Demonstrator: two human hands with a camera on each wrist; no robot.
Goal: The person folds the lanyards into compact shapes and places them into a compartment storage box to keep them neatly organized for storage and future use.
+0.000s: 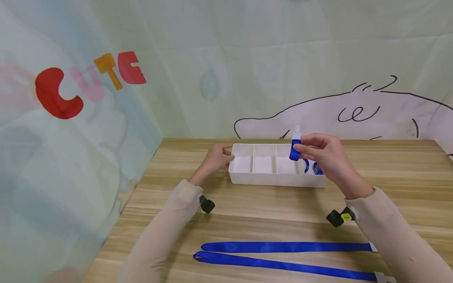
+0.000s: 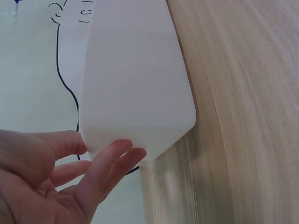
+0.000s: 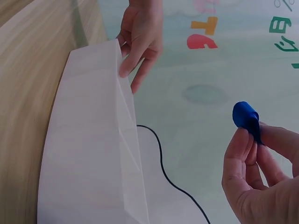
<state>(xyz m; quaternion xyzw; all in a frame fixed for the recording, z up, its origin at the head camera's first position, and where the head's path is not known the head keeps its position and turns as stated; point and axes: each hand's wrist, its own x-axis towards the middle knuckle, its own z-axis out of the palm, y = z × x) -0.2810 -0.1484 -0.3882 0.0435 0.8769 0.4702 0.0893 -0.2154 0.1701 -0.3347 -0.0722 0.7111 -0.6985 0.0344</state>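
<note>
Blue strap (image 1: 293, 153) sits pinched by the right hand (image 1: 328, 156) above the white tray (image 1: 272, 180), whose left end the left hand (image 1: 214, 159) grips.

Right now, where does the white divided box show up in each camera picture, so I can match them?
Head: the white divided box lies just right of and below centre.
Left wrist: upper middle, running off the top edge.
Right wrist: left half, running off the bottom edge.
Shared landmark: the left hand, its fingers touching one end in every view.
</note>
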